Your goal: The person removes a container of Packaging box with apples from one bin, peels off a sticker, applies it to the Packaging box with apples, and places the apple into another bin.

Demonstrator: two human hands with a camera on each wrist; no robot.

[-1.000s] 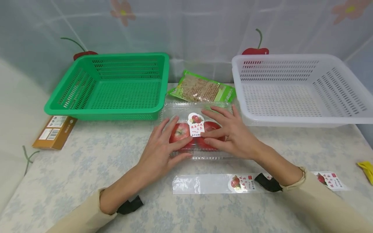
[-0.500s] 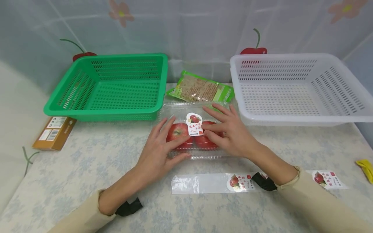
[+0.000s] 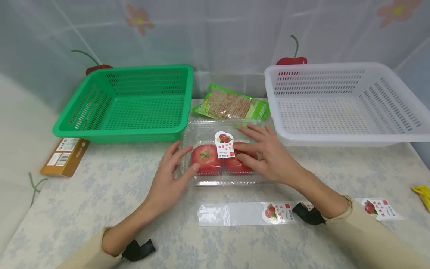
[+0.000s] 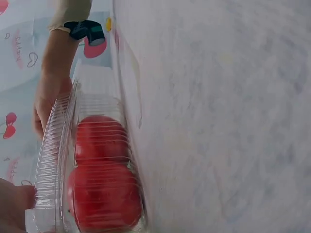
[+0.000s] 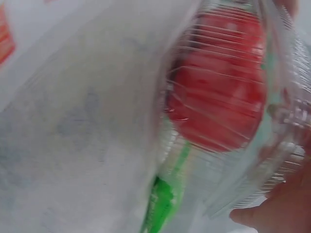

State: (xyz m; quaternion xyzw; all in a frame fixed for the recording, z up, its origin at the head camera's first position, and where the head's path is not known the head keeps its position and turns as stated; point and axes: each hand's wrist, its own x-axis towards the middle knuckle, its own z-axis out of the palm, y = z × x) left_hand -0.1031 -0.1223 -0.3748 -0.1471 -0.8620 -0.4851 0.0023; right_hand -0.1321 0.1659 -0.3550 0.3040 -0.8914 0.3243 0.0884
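A clear plastic clamshell box (image 3: 201, 129) lies closed on the table, with two red apples (image 3: 206, 158) showing through it. On its lid sits a white apple label (image 3: 224, 145). My right hand (image 3: 273, 158) rests on the lid's right part, fingers extended, a fingertip at the label's right edge. At the box's left side is my left hand (image 3: 168, 183), its thumb over the lid's near-left part and its fingers along the left edge. The left wrist view shows the box side-on with apples (image 4: 104, 196) behind ribbed plastic; the right wrist view is blurred.
A green basket (image 3: 122, 134) stands at the back left, a white basket (image 3: 339, 139) at the back right. Between them lies a green-edged packet (image 3: 231, 102). A label strip (image 3: 245, 213) lies in front, a brown box (image 3: 65, 157) left, a yellow item (image 3: 421, 196) right.
My left hand has moved left off the label, out to the box's left edge, uncovering the left apple. The right hand has stayed on the lid beside the label.
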